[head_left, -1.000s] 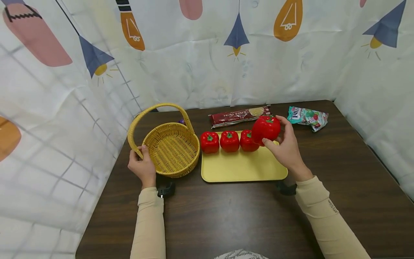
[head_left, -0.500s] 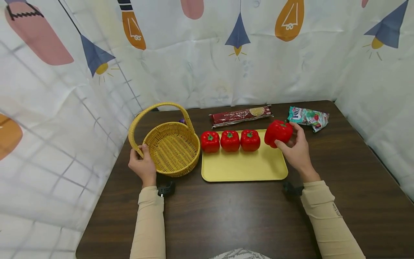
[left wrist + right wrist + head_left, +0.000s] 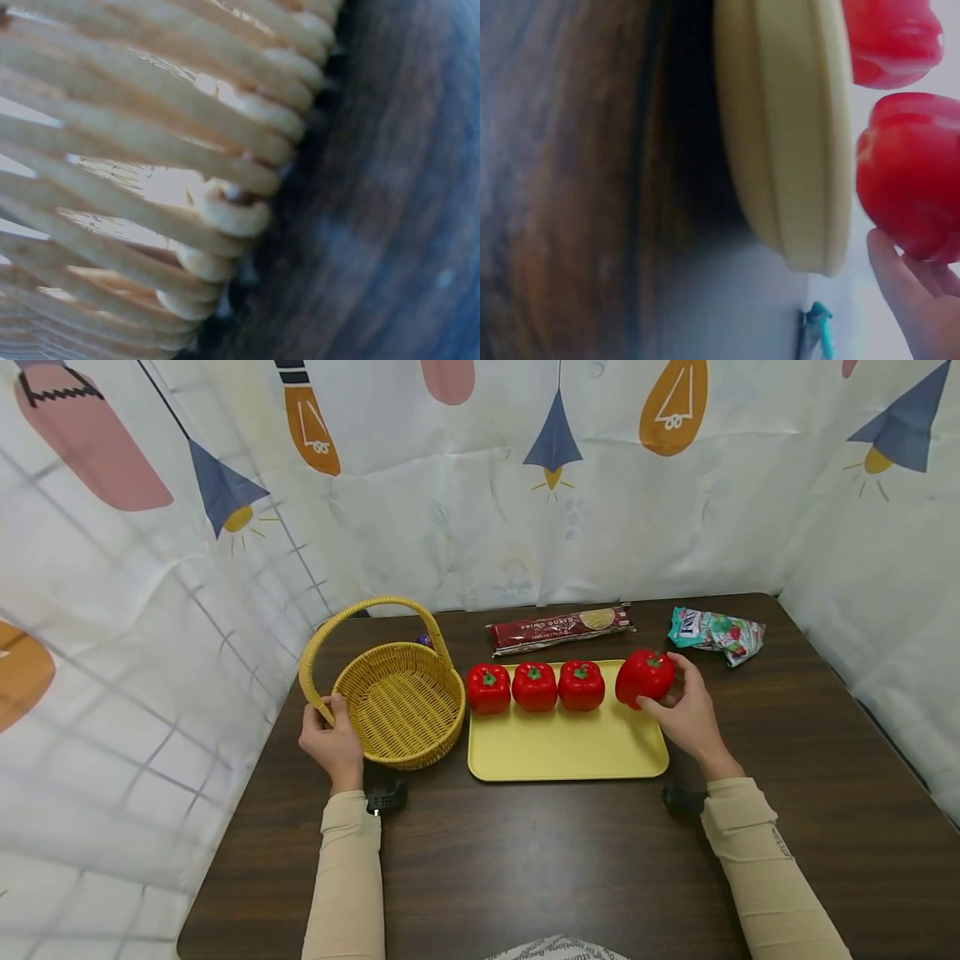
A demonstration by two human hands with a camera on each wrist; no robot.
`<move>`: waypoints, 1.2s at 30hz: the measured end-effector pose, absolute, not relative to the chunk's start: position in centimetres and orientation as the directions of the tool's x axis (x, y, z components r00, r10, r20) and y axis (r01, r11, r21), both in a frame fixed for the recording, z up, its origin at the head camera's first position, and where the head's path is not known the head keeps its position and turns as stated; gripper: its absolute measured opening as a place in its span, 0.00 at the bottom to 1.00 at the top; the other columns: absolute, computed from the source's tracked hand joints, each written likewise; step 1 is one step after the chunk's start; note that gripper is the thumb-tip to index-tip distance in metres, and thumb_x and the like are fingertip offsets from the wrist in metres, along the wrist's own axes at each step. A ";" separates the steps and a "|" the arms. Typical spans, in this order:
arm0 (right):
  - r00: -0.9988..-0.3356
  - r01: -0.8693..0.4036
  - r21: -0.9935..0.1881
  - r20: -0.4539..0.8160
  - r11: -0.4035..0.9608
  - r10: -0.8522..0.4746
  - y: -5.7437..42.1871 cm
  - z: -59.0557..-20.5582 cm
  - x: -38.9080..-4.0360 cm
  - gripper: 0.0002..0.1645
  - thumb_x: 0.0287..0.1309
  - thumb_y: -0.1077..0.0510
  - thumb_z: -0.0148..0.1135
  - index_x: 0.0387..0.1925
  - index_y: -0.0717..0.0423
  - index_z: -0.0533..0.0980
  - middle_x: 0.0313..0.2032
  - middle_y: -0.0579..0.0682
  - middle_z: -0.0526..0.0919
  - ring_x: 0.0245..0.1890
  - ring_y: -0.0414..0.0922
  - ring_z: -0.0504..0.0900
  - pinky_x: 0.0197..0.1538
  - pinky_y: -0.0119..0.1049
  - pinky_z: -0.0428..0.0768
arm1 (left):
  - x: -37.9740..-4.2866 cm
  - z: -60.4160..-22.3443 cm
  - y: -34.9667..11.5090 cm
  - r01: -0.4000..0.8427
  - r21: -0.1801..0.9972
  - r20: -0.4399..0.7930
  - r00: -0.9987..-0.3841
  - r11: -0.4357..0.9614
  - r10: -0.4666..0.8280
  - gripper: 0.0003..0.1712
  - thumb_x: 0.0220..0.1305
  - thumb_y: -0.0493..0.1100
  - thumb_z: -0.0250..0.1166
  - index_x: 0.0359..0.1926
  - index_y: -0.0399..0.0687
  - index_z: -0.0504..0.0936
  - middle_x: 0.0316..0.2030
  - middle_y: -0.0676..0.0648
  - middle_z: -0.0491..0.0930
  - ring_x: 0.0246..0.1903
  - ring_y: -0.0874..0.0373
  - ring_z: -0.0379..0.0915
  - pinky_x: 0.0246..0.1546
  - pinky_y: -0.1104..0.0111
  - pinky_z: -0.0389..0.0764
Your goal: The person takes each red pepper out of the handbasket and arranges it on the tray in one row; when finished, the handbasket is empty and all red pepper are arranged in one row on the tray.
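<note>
In the head view, my right hand (image 3: 688, 710) grips a red bell pepper (image 3: 645, 677) at the right end of a yellow tray (image 3: 566, 760). Thumb and fingers hold the pepper's right side, its green stem facing up. Three more red bell peppers (image 3: 535, 687) stand in a row along the tray's back half. My left hand (image 3: 333, 743) holds the base of the handle of a yellow wicker basket (image 3: 401, 710), left of the tray. The basket's woven wall (image 3: 142, 150) fills much of the left wrist view. The right wrist view shows the held pepper (image 3: 915, 180) beside the tray's rim (image 3: 795, 150).
Behind the tray lies a dark red spaghetti packet (image 3: 561, 630). A teal snack bag (image 3: 717, 633) is at the back right. Something small and purple (image 3: 424, 641) shows behind the basket. A patterned curtain (image 3: 480, 527) hangs along the table's back edge.
My right hand has moved right and slightly down with the pepper, from above the third pepper to the tray's right end. The pepper has turned more upright. My left hand stays on the basket handle.
</note>
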State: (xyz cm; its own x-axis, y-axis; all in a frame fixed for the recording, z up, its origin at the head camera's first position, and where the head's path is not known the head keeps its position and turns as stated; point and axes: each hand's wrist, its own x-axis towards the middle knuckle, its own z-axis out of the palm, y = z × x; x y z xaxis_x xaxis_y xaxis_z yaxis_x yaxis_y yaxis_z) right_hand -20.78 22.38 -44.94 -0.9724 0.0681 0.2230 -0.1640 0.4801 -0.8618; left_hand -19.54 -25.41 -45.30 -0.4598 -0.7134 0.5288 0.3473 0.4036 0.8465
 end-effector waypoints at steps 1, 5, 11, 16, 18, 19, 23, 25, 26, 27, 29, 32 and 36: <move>-0.973 -0.167 -0.859 0.223 0.484 0.060 22.4 -45.0 -20.8 0.50 0.55 0.61 0.69 0.73 0.59 0.51 0.65 0.63 0.62 0.58 0.59 0.68 0.51 0.33 0.79 | -19.5 -45.2 -25.4 0.348 0.845 0.531 -0.459 0.406 -0.712 0.16 0.67 0.44 0.64 0.33 0.31 0.79 0.23 0.60 0.73 0.19 0.70 0.61 0.24 0.76 0.61; -0.975 -0.174 -0.849 0.220 0.499 0.034 22.7 -45.4 -21.0 0.51 0.53 0.65 0.69 0.73 0.60 0.51 0.67 0.64 0.59 0.61 0.61 0.64 0.57 0.57 0.73 | -19.3 -45.0 -25.2 0.344 0.846 0.531 -0.463 0.408 -0.710 0.17 0.67 0.45 0.64 0.34 0.30 0.79 0.23 0.60 0.73 0.20 0.70 0.62 0.24 0.76 0.62; -0.979 -0.177 -0.852 0.202 0.493 -0.001 22.9 -45.9 -21.2 0.52 0.50 0.71 0.68 0.72 0.60 0.52 0.66 0.67 0.58 0.62 0.64 0.62 0.59 0.63 0.68 | -19.2 -45.0 -25.3 0.341 0.848 0.528 -0.474 0.406 -0.705 0.20 0.67 0.46 0.64 0.35 0.27 0.78 0.23 0.60 0.73 0.20 0.70 0.62 0.24 0.75 0.62; -0.981 -0.179 -0.833 0.188 0.523 -0.036 23.0 -46.1 -21.3 0.52 0.50 0.72 0.68 0.73 0.60 0.52 0.67 0.67 0.60 0.63 0.66 0.63 0.60 0.64 0.67 | -19.2 -45.1 -25.3 0.347 0.846 0.531 -0.477 0.405 -0.700 0.19 0.67 0.46 0.64 0.34 0.29 0.78 0.23 0.59 0.73 0.19 0.70 0.61 0.24 0.75 0.61; -0.981 -0.184 -0.825 0.187 0.535 -0.050 23.0 -46.1 -21.3 0.52 0.50 0.72 0.68 0.73 0.60 0.52 0.67 0.67 0.60 0.63 0.66 0.63 0.59 0.65 0.67 | -19.2 -45.1 -25.4 0.352 0.845 0.531 -0.479 0.402 -0.699 0.19 0.67 0.46 0.64 0.34 0.29 0.78 0.23 0.59 0.72 0.19 0.70 0.61 0.24 0.75 0.61; -0.981 -0.186 -0.822 0.186 0.538 -0.056 23.0 -46.1 -21.3 0.52 0.50 0.72 0.68 0.73 0.59 0.52 0.67 0.67 0.60 0.63 0.66 0.63 0.59 0.65 0.67 | -19.2 -45.1 -25.3 0.353 0.845 0.532 -0.478 0.402 -0.699 0.19 0.67 0.46 0.64 0.34 0.29 0.78 0.22 0.59 0.72 0.19 0.70 0.60 0.24 0.75 0.61; -0.982 -0.185 -0.823 0.168 0.537 -0.080 23.1 -46.1 -21.5 0.53 0.52 0.71 0.68 0.74 0.57 0.51 0.67 0.67 0.59 0.61 0.66 0.64 0.56 0.65 0.71 | -19.2 -45.1 -25.3 0.352 0.847 0.528 -0.475 0.398 -0.703 0.19 0.67 0.46 0.64 0.34 0.29 0.78 0.22 0.59 0.72 0.19 0.70 0.61 0.24 0.75 0.61; -0.985 -0.174 -0.826 0.152 0.537 -0.085 23.0 -46.1 -21.6 0.52 0.54 0.67 0.69 0.75 0.57 0.51 0.67 0.67 0.59 0.61 0.66 0.64 0.55 0.64 0.71 | -19.2 -45.1 -25.3 0.352 0.848 0.526 -0.474 0.396 -0.706 0.18 0.67 0.45 0.64 0.34 0.30 0.79 0.23 0.59 0.73 0.19 0.70 0.61 0.24 0.75 0.62; -0.986 -0.169 -0.827 0.145 0.536 -0.086 23.0 -46.1 -21.6 0.51 0.55 0.65 0.69 0.75 0.57 0.51 0.68 0.67 0.58 0.61 0.66 0.64 0.56 0.64 0.71 | -19.2 -45.1 -25.3 0.351 0.848 0.526 -0.472 0.396 -0.707 0.18 0.67 0.45 0.64 0.34 0.30 0.79 0.23 0.59 0.73 0.20 0.70 0.62 0.24 0.75 0.62; -0.986 -0.164 -0.827 0.139 0.538 -0.087 23.0 -46.0 -21.7 0.51 0.56 0.63 0.69 0.75 0.57 0.50 0.68 0.67 0.58 0.62 0.65 0.64 0.57 0.64 0.70 | -19.2 -45.1 -25.3 0.351 0.848 0.526 -0.471 0.396 -0.709 0.18 0.67 0.45 0.65 0.33 0.30 0.79 0.23 0.59 0.73 0.20 0.70 0.62 0.24 0.75 0.62; -0.987 -0.159 -0.825 0.133 0.542 -0.087 23.0 -46.0 -21.8 0.50 0.58 0.59 0.69 0.75 0.56 0.50 0.68 0.67 0.57 0.63 0.65 0.63 0.59 0.63 0.68 | -19.2 -45.1 -25.3 0.354 0.848 0.526 -0.468 0.395 -0.710 0.17 0.67 0.45 0.65 0.33 0.30 0.79 0.24 0.58 0.74 0.20 0.70 0.62 0.25 0.75 0.62; -0.986 -0.168 -0.814 0.138 0.555 -0.097 23.0 -46.0 -22.1 0.49 0.60 0.58 0.68 0.75 0.57 0.50 0.68 0.67 0.58 0.64 0.65 0.62 0.60 0.63 0.67 | -19.2 -45.0 -25.3 0.355 0.848 0.525 -0.468 0.393 -0.711 0.18 0.67 0.45 0.64 0.34 0.29 0.79 0.25 0.57 0.75 0.21 0.71 0.63 0.25 0.75 0.63; -0.982 -0.187 -0.800 0.142 0.570 -0.123 23.0 -45.9 -22.4 0.49 0.59 0.60 0.67 0.75 0.57 0.50 0.67 0.67 0.60 0.62 0.65 0.65 0.59 0.63 0.68 | -19.1 -44.8 -25.2 0.354 0.847 0.527 -0.466 0.395 -0.711 0.18 0.67 0.44 0.64 0.35 0.27 0.79 0.25 0.56 0.75 0.21 0.72 0.63 0.25 0.76 0.63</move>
